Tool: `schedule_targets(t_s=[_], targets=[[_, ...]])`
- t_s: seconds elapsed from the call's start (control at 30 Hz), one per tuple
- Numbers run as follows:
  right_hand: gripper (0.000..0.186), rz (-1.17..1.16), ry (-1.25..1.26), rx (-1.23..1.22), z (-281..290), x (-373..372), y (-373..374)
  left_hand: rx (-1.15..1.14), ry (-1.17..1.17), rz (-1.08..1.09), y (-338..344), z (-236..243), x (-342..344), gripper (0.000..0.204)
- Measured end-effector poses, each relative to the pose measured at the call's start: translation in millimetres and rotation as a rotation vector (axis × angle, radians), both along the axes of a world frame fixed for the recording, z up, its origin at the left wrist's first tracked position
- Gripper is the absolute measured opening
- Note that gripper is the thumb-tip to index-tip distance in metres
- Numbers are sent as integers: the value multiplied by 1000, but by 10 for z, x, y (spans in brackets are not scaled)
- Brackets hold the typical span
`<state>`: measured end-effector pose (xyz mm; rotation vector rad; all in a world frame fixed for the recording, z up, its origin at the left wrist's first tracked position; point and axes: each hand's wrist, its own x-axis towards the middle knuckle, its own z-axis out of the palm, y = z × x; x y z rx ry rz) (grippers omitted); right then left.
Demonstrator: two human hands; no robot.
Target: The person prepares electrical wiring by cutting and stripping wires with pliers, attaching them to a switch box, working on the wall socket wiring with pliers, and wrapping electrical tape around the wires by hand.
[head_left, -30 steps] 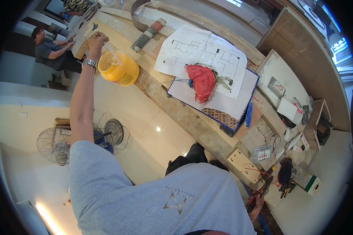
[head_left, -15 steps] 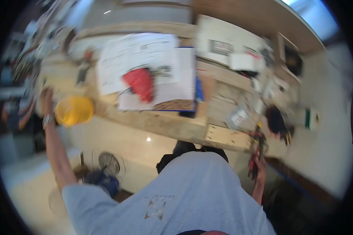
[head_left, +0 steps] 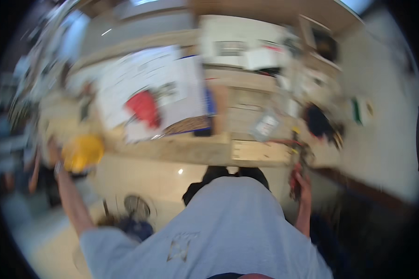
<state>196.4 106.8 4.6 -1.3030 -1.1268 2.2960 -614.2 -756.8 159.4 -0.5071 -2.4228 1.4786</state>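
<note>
Far to the left, my left hand [head_left: 54, 152], with a watch at its wrist, is closed at the edge of a yellow hard hat [head_left: 83, 152]. Blur smears its fingers. The hat hangs at the front left edge of the wooden workbench [head_left: 172, 152]. On the right, my right hand [head_left: 303, 184] is wrapped round red-handled hand tools [head_left: 295, 179] that look like pliers, by the bench's front edge. Their upper ends overlap yellow and dark tool parts [head_left: 295, 135], and I cannot tell where one ends and another begins.
A red cloth-like item [head_left: 144, 109] lies on papers [head_left: 135, 76] and an open notebook. A clear packet [head_left: 265, 125], a white panel [head_left: 219, 35] and a dark bundle [head_left: 319, 120] lie farther right. A fan [head_left: 137, 207] stands below, left. Another person's arm [head_left: 35, 172] shows at far left.
The view has shifted, moving the bench things leftward and slightly down. My left hand and the hard hat have come nearer to me, and the hat has tilted. The right hand still grips the tools.
</note>
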Motion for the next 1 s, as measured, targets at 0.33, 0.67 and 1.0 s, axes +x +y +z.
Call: schedule_targets(t_s=[0.33, 0.67, 1.0], targets=[[35, 63, -18, 138, -79, 82, 106, 1962, -41, 224, 1445, -192, 823, 72], [28, 111, 11, 40, -57, -103, 45, 1758, -107, -80, -391, -319, 834, 51], [26, -31, -44, 110, 147, 196, 98, 1324, 195, -508, 3105, -106, 2321, 53]])
